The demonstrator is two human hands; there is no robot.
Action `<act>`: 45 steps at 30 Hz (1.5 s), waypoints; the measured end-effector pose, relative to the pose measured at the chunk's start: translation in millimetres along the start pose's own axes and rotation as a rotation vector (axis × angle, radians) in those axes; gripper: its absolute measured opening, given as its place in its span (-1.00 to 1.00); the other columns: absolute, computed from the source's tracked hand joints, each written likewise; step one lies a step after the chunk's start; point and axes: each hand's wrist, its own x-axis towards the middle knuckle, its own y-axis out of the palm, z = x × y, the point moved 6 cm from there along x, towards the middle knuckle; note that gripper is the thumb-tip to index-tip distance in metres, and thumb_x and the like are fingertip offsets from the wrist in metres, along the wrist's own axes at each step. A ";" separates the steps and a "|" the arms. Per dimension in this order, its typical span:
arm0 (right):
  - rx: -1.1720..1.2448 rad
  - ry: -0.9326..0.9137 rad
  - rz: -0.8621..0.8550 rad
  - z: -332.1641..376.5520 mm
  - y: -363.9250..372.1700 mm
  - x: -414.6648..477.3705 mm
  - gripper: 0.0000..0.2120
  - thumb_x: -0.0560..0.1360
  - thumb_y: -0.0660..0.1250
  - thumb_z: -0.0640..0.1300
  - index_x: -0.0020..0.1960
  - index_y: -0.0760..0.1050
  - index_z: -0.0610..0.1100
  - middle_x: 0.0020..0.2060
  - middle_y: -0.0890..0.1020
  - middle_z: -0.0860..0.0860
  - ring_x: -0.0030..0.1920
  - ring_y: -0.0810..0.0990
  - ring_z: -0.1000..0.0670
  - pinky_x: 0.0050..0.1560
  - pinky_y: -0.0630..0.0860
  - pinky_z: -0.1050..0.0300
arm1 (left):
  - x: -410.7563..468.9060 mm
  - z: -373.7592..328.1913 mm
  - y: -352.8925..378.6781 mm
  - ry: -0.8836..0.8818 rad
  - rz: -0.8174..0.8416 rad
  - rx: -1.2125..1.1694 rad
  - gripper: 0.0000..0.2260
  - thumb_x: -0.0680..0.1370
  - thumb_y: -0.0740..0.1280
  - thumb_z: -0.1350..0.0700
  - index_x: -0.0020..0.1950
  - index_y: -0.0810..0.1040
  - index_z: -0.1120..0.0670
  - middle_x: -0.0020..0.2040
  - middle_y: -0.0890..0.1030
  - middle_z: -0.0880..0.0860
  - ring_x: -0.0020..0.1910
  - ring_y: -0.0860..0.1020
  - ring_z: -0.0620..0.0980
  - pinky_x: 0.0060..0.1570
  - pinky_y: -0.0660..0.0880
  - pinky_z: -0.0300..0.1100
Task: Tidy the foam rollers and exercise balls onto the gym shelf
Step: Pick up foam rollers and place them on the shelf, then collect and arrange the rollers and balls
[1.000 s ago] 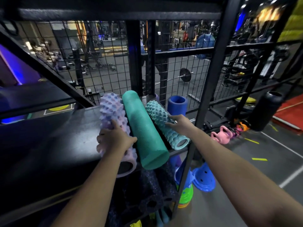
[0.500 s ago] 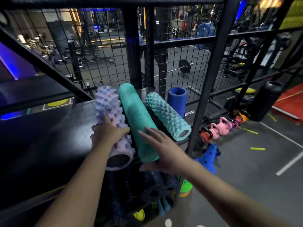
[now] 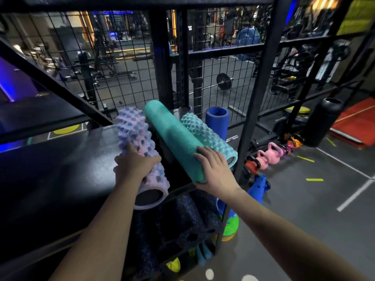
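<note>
Evidently lining them up: the left hand (image 3: 138,169) curls round the lilac knobbly roller (image 3: 135,130), whose end overhangs the shelf (image 3: 60,169) edge, while the right hand (image 3: 216,171) lies flat-fingered on the smooth teal roller (image 3: 172,136), likely nudging it beside the spiky teal roller (image 3: 205,134).

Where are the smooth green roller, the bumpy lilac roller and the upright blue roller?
smooth green roller (image 3: 174,138), head view, middle of side
bumpy lilac roller (image 3: 133,128), head view, knobbly upper part
upright blue roller (image 3: 218,128), head view, front wall
</note>
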 end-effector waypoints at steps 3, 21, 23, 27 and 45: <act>0.140 0.073 -0.056 -10.5 -0.4 -1.4 -0.04 0.18 0.64 0.16 0.46 0.35 -0.12 0.48 0.37 -0.07 0.49 0.33 -0.14 0.49 0.26 -0.18 | 1.6 5.7 -3.2 -0.006 0.003 -0.054 0.06 0.32 0.50 -0.33 0.63 -0.06 -0.18 0.47 0.25 0.30 0.37 0.39 0.36 0.25 0.51 0.16; 0.159 0.146 -0.191 -23.6 7.7 -12.3 -0.02 0.20 0.64 0.22 0.48 0.40 -0.15 0.36 0.49 -0.15 0.41 0.45 -0.19 0.53 0.25 -0.22 | 24.4 -55.0 42.1 -0.043 -0.038 -0.122 0.09 0.29 0.51 -0.31 0.65 -0.03 -0.10 0.53 0.26 0.24 0.46 0.29 0.32 0.29 0.38 0.15; 0.138 0.125 -0.198 -25.0 9.5 -12.7 -0.03 0.23 0.61 0.27 0.49 0.39 -0.16 0.36 0.49 -0.17 0.41 0.45 -0.21 0.51 0.27 -0.24 | 28.7 -55.0 45.2 -0.037 -0.036 -0.098 0.08 0.30 0.50 -0.32 0.65 -0.04 -0.12 0.54 0.25 0.24 0.45 0.29 0.32 0.25 0.41 0.15; 0.116 0.141 -0.246 -24.4 10.3 -13.0 -0.03 0.23 0.61 0.29 0.47 0.41 -0.17 0.35 0.50 -0.19 0.38 0.48 -0.23 0.48 0.32 -0.24 | 31.3 -49.8 49.2 -0.019 -0.037 -0.091 0.07 0.31 0.48 -0.33 0.64 -0.05 -0.12 0.54 0.24 0.25 0.46 0.29 0.33 0.24 0.42 0.15; 0.162 0.218 -0.005 -19.9 -11.0 -22.0 0.13 0.29 0.54 0.31 0.64 0.07 -0.09 0.60 0.19 -0.14 0.57 0.21 -0.20 0.59 0.10 -0.19 | 14.1 -61.0 29.5 0.048 -0.092 -0.123 0.21 0.05 0.15 -0.73 0.56 -0.24 -0.30 0.61 0.20 0.16 0.39 0.42 0.33 0.23 0.47 0.33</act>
